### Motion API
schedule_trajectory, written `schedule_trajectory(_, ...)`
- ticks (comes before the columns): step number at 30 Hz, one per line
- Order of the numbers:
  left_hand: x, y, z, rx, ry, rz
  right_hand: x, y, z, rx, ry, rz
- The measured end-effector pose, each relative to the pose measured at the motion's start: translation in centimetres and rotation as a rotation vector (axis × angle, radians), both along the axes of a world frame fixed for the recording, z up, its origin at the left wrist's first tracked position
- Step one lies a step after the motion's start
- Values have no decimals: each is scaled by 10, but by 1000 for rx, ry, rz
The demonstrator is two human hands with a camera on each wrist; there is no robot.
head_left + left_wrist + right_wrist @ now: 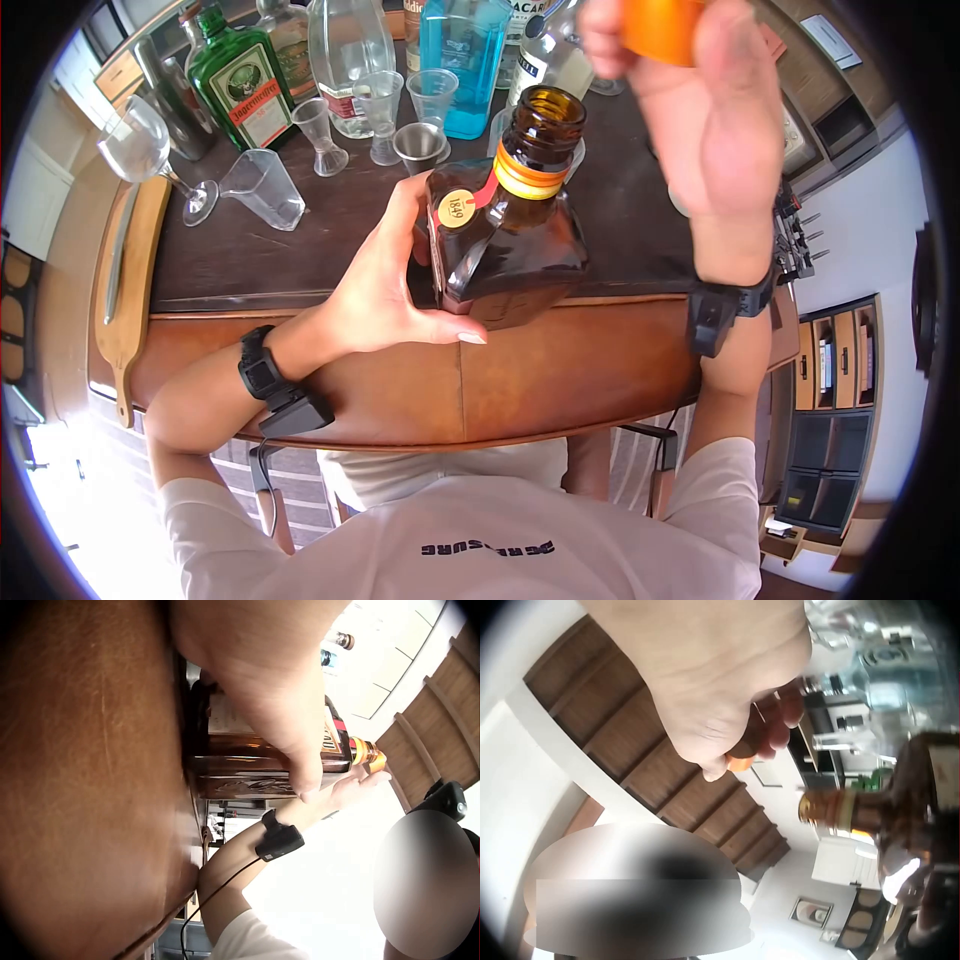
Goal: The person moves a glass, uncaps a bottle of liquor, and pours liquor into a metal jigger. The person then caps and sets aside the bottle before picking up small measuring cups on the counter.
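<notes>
Near the table's front edge, a square brown liqueur bottle [515, 250] stands with its mouth uncovered in the head view. Orange and yellow bands circle its neck, and a round seal reads 1849. My left hand [375, 285] grips its body from the left, thumb along the near side; the left wrist view shows the thumb across the brown glass [247, 766]. Raised at the upper right, my right hand [725, 140] pinches an orange bottle cap [662, 30] between thumb and fingers. The right wrist view shows this cap [740, 762] apart from the bottle's mouth.
Behind the bottle stand a metal jigger [420, 146], several small clear glasses, a green bottle [240, 85] and a blue bottle [460, 65]. A stemmed glass [135, 140] leans at left by a tilted clear cup [265, 190]. A knife lies on a wooden board [125, 330].
</notes>
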State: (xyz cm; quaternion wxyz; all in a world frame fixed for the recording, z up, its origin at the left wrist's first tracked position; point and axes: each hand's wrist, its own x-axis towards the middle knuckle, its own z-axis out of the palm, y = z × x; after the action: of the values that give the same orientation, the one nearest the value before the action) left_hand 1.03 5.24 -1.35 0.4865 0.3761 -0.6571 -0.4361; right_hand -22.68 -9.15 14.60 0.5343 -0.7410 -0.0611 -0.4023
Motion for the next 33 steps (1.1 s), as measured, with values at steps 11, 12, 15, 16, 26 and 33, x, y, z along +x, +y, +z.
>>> schedule_trajectory(11, -5, 5, 13, 147, 91, -16, 50, 17, -43, 157, -95, 390)
schedule_trajectory(12, -5, 4, 10, 148, 95, -9, 47, 25, -49, -139, -43, 109)
schedule_trajectory(15, -1, -1, 0, -122, -25, 23, 45, 16, -67, -25, -57, 257)
schedule_trajectory(16, -1, -1, 0, -123, -37, 26, 46, 17, -65, -6, -76, 288)
schedule_trajectory(26, 1, -3, 4, -217, -154, 59, 40, 13, -65, -193, -67, 224)
schedule_trajectory(33, -2, -2, 2, -153, -35, 36, 34, 16, -70, 165, -34, 270)
